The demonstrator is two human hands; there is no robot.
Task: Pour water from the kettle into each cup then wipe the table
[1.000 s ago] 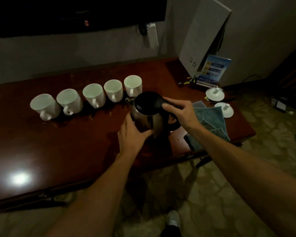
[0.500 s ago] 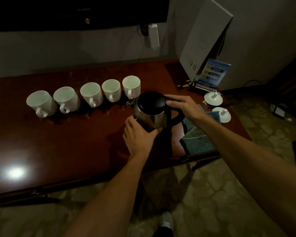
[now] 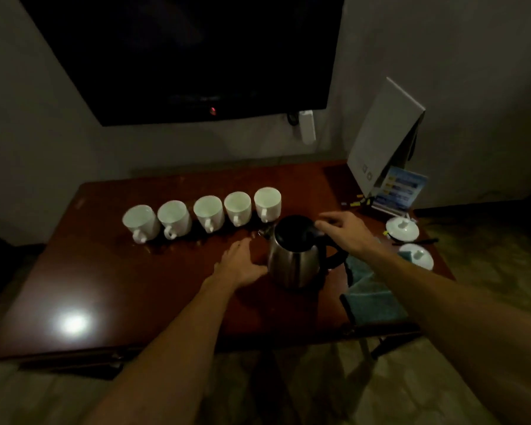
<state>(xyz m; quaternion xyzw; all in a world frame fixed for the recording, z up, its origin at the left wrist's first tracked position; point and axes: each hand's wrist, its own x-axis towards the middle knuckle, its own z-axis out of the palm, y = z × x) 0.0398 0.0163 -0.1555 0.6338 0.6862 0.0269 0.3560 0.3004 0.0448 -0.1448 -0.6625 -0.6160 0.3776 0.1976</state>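
A steel kettle [image 3: 295, 265] with a black lid and handle stands upright on the dark red table [image 3: 120, 277]. Behind it, several white cups [image 3: 208, 210] stand in a row, handles toward me. My left hand [image 3: 242, 265] lies flat on the table just left of the kettle's base, fingers straight. My right hand [image 3: 344, 230] hovers over the kettle's handle top, fingers spread and loose, holding nothing. A blue-grey cloth [image 3: 371, 299] lies at the table's right front, partly under my right forearm.
Two white cup lids [image 3: 402, 230] lie at the right end of the table. A white board [image 3: 383, 139] and a blue leaflet stand [image 3: 400, 188] lean at the back right corner. A dark screen [image 3: 190, 56] hangs on the wall.
My left hand has come off the kettle's side and now lies on the table. My right hand has loosened from the handle and lid. The camera view has tilted upward.
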